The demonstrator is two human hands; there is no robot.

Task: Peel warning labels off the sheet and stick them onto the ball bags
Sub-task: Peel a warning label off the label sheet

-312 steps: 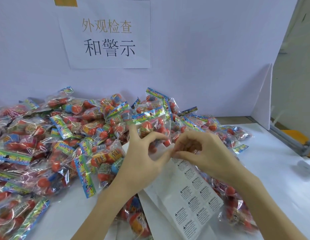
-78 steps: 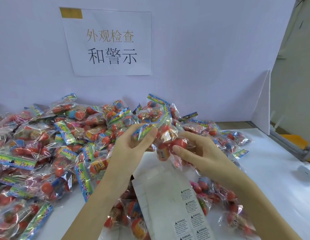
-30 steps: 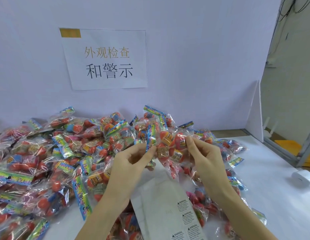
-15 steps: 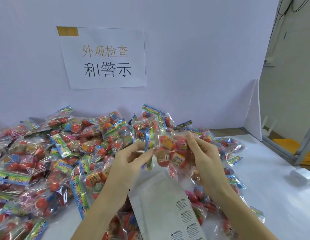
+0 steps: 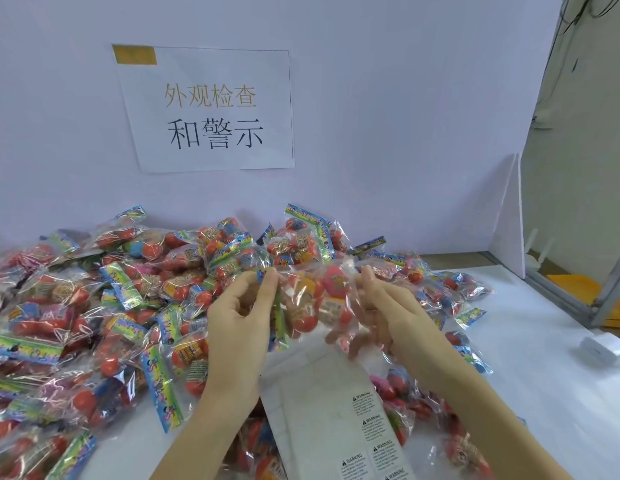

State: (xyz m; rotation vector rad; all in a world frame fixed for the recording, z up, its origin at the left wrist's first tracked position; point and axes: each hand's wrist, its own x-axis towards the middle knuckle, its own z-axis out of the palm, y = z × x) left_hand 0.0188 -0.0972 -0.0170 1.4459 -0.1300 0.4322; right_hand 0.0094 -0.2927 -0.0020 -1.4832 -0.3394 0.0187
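Observation:
A clear plastic ball bag [image 5: 315,299] with red and orange balls hangs above the table between both hands. My left hand [image 5: 239,317] pinches its left edge by the coloured header strip. My right hand [image 5: 388,313] grips its right side, fingers curled under the plastic. Below them lies the white label sheet [image 5: 322,407], with several black-print warning labels [image 5: 367,414] left in its lower right part. I cannot tell whether a label sits on the held bag.
A big heap of ball bags [image 5: 94,306] covers the table's left and back. More bags [image 5: 450,292] lie to the right. A white board with a paper sign [image 5: 211,109] stands behind. A small white device [image 5: 603,348] rests at the right edge.
The held bag has been turned and stretched wider between the hands over the last second. Ten seconds ago both hands were pinching at the label sheet instead.

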